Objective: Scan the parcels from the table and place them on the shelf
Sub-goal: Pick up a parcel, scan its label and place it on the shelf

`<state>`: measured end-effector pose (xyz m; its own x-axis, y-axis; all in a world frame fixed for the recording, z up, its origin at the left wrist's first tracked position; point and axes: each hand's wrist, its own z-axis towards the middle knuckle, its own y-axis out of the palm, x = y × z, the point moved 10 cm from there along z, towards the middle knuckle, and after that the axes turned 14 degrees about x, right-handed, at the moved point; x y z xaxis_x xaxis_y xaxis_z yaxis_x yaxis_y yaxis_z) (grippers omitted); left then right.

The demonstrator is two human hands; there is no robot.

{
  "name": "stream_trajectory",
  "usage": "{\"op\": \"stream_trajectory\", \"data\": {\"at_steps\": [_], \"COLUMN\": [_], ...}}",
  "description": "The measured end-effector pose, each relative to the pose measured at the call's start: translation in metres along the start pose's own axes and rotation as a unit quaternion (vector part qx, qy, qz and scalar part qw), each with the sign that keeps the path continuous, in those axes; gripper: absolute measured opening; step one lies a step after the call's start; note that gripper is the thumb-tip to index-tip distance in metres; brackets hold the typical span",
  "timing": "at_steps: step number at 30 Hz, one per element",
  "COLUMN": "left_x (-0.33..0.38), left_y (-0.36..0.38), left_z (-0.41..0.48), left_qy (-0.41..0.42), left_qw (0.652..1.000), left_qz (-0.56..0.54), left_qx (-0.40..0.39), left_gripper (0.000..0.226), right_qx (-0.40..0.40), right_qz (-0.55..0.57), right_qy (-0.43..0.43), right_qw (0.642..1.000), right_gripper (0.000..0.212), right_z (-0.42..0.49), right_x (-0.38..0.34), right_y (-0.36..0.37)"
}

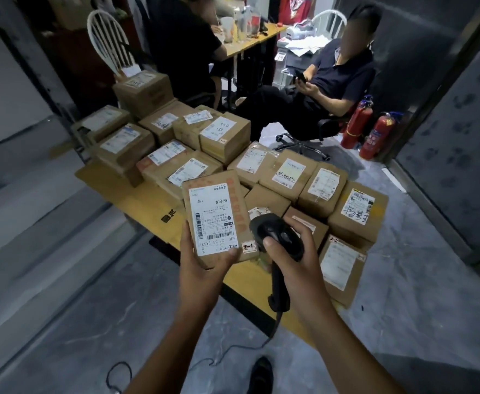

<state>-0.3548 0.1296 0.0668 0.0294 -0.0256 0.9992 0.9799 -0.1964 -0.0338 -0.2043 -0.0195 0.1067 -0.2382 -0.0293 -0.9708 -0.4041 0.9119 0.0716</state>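
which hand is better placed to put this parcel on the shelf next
Left: the left hand grips the parcel at its near end, while the right hand is occupied holding the scanner.

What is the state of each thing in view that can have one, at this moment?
Left hand: holds the parcel from below, thumb on its label.
Parcel: held above the table, closed, label up.
Right hand: grips the scanner.
Scanner: held beside the parcel's near corner.
Other parcels: closed, resting on the table, some stacked.
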Motion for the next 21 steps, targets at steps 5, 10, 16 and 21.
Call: {"op": "stream_trajectory", "data": {"at_steps": [5, 10, 16, 21], "left_x": [-0.014, -0.006, 0.004, 0.015], "left_y": [-0.027, -0.035, -0.04, -0.034], "left_z": [-0.014, -0.025, -0.033, -0.05], "left_qy": [-0.005, 0.043, 0.069, 0.077], "left_qw": [0.999, 0.996, 0.989, 0.984], "left_qz": [0.024, 0.067, 0.108, 0.125], "left_qx": [0.034, 0.048, 0.078, 0.099], "left_gripper": [0.12, 0.119, 0.121, 0.121], "right_qx": [-0.024, -0.035, -0.075, -0.113], "right_qz": [-0.025, -0.04, -0.047, -0.037], "right_qy": [-0.025, -0.007, -0.003, 0.005], "right_qw": [0.999, 0.999, 0.996, 0.993], "right_gripper": [0.041, 0.037, 0.034, 0.036], "right_z": [-0.04, -0.07, -0.087, -0.087], "right_x": [0.001, 0.008, 0.0, -0.008], "right_y": [-0.005, -0.017, -0.027, -0.045]}}
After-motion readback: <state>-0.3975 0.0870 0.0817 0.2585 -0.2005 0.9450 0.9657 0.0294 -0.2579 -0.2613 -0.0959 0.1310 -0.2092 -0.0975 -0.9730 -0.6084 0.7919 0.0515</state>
